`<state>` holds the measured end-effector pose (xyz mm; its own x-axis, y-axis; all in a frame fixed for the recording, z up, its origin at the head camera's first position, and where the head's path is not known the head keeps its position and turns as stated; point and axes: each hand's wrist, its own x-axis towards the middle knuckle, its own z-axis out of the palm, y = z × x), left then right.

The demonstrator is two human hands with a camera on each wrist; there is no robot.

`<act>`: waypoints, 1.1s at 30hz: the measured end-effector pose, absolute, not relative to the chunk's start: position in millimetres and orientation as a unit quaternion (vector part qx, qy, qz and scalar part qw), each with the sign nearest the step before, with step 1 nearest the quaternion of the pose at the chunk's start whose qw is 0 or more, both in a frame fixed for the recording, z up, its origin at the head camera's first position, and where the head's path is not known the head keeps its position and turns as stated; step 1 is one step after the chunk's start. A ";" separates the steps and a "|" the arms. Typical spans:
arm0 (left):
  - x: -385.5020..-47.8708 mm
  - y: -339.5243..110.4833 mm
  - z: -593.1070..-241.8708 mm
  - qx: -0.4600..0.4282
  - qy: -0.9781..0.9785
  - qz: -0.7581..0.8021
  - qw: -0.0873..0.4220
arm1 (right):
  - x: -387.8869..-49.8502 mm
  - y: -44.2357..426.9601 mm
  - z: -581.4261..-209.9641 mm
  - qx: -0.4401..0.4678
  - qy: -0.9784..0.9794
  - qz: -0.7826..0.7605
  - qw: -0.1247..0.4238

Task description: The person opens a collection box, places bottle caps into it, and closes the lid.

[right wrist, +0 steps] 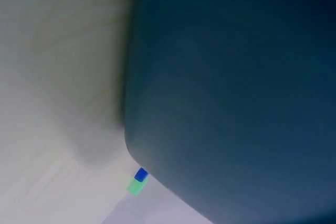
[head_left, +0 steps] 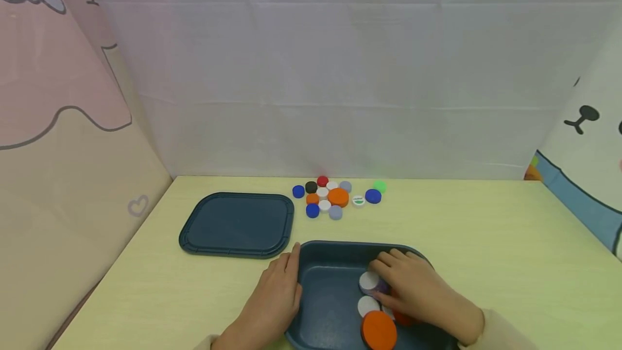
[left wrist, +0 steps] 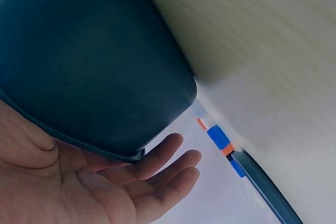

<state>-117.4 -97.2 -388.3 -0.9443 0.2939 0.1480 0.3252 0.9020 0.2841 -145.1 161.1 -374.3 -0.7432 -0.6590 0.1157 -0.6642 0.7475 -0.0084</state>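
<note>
A dark blue bin (head_left: 324,296) stands at the table's front, with its outer wall (left wrist: 100,61) filling much of the left wrist view. My left hand (head_left: 274,296) rests against its left rim with fingers fairly straight, touching it from outside. Inside the bin, my right hand (head_left: 413,285) pinches a white-topped cap (head_left: 369,281) with a purplish side, between fingers and thumb. Near it lie a white cap (head_left: 367,306) and a large orange cap (head_left: 379,330). More orange and white pieces are partly hidden under the right hand. The right wrist view shows only the bin's outside (right wrist: 226,103), not the hand.
A flat dark blue lid (head_left: 238,223) lies at the left on the pale table (head_left: 486,253). Behind the bin sits a cluster of several caps, including an orange cap (head_left: 338,197), a blue cap (head_left: 373,196) and a green cap (head_left: 380,186). A white sheet (head_left: 340,69) hangs behind.
</note>
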 end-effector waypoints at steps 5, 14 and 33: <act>-117.2 -96.4 -387.1 -0.159 -0.973 -0.158 0.050 | -145.3 159.9 -375.3 0.348 -0.936 0.019 0.051; -116.4 -96.1 -385.7 -0.162 -0.973 -0.160 0.049 | -144.4 160.0 -372.0 0.351 -0.934 0.016 0.064; -116.5 -95.7 -386.8 -0.159 -0.973 -0.159 0.048 | -151.1 166.6 -349.3 0.355 -0.920 0.015 0.165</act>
<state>-116.5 -95.7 -386.8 -0.9450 0.2935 0.1446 0.3243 0.8990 0.2943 -151.1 166.6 -349.3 -0.6933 -0.6485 0.3143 -0.6581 0.7474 0.0906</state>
